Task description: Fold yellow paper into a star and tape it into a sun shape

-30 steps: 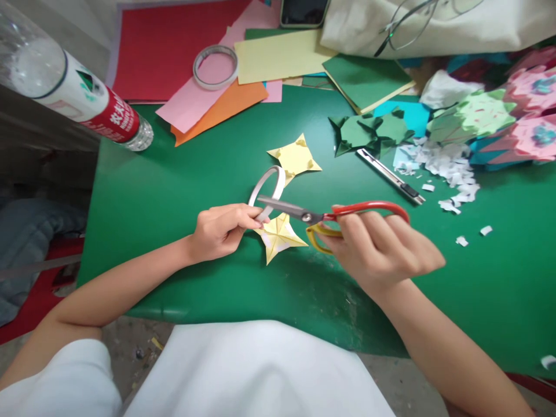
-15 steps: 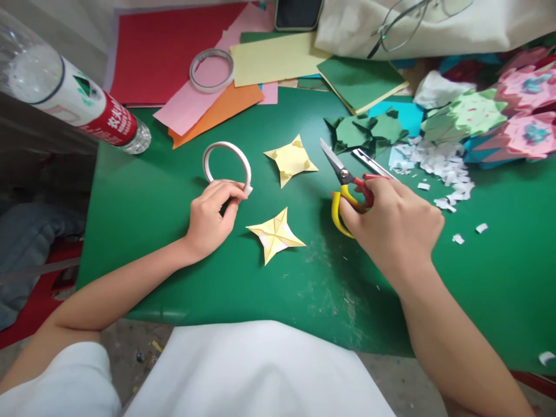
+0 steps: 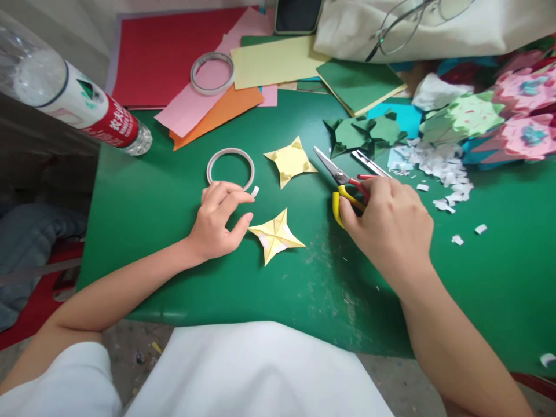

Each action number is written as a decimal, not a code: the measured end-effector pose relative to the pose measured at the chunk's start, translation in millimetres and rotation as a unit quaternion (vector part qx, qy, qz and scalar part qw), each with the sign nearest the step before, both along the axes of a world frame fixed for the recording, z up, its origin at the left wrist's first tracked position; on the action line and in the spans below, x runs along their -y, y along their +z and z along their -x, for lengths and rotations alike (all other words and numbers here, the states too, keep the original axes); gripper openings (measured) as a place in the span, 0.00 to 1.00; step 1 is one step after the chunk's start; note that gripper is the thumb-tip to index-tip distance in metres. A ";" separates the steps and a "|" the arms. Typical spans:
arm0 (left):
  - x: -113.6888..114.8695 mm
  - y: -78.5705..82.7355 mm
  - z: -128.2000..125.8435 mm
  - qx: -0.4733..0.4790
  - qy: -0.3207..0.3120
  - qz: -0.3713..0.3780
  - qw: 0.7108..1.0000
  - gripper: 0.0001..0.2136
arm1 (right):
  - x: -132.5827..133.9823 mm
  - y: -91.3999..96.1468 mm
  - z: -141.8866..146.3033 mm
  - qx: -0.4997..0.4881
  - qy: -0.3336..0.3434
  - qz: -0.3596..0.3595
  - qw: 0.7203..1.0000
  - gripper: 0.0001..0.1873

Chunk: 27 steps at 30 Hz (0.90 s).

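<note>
My left hand is open, its thumb and fingers apart, just below a ring of white tape that lies flat on the table with a short loose end sticking out. Beside my thumb is a yellow folded-paper star with white patches on its creased face. A second yellow paper star lies farther back, its raised tips curled inward. Under my right hand are scissors with one yellow and one red handle, blades pointing up and left. My thumb and fingers are on the handles.
A utility knife, dark green folded paper and white paper scraps lie right of the stars. Paper flowers stand beyond. Coloured sheets, another tape roll and a phone line the back; a bottle is at left.
My left hand has let go of the tape ring, which has gone from tilted up to lying flat. The fingers have spread. My right hand and the scissors have shifted slightly left.
</note>
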State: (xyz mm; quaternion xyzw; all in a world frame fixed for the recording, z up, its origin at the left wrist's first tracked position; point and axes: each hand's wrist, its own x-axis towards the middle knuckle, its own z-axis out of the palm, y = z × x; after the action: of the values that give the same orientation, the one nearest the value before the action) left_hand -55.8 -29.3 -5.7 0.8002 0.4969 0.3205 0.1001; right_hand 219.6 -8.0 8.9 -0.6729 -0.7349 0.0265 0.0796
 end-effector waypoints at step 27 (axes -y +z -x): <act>6.6 1.5 -3.7 0.194 -0.271 0.178 0.926 0.15 | 19.7 -0.3 32.0 -0.197 0.341 -0.252 0.884 0.12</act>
State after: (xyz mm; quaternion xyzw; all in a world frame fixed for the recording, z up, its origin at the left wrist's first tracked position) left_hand -52.1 -36.0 -4.1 0.7954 0.2809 0.3367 0.4183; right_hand 187.6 -27.7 8.6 -0.3184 -0.8703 -0.0024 0.3758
